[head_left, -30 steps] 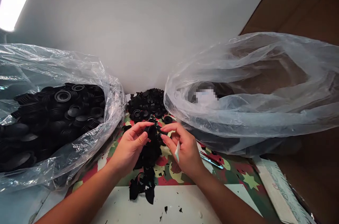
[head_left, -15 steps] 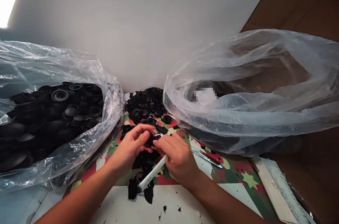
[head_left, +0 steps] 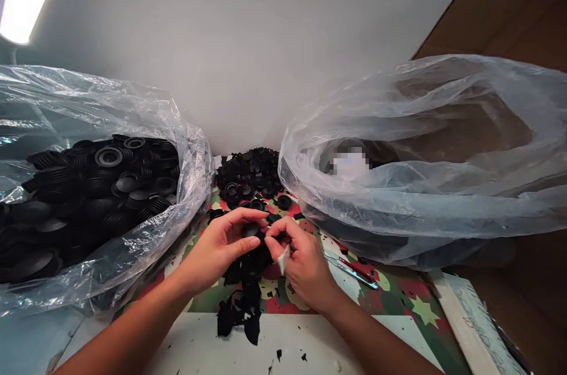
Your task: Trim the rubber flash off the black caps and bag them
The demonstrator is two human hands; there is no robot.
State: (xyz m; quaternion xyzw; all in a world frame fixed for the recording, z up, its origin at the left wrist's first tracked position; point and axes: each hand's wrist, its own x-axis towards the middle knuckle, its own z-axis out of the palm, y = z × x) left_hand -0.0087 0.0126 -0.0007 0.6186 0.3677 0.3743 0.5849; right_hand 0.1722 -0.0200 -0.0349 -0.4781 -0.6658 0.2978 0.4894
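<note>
My left hand [head_left: 224,239] curls around a round black rubber cap [head_left: 251,230], with the thumb below it and the fingers above. Close beside it, my right hand [head_left: 299,257] is closed on a white-handled tool [head_left: 283,259]. The handle points toward me and looks short; its working end is hidden by the fingers. The right fingertips are near the cap's edge, but contact cannot be made out. Black rubber scraps [head_left: 241,310] lie beneath both hands. Behind them is a heap of black scraps and round parts [head_left: 250,168].
A clear plastic bag [head_left: 195,168] full of black ribbed rubber caps [head_left: 108,156] stands left. Another clear bag [head_left: 398,204] gapes open at right. Red-and-silver scissors or snips [head_left: 354,271] lie beside my right hand. A white board [head_left: 199,339] lies in front, near a cardboard piece [head_left: 465,316].
The white handle has swung from a long diagonal toward the lower left to a short, end-on view. My left fingers have straightened somewhat over the cap. The whole view has shifted slightly.
</note>
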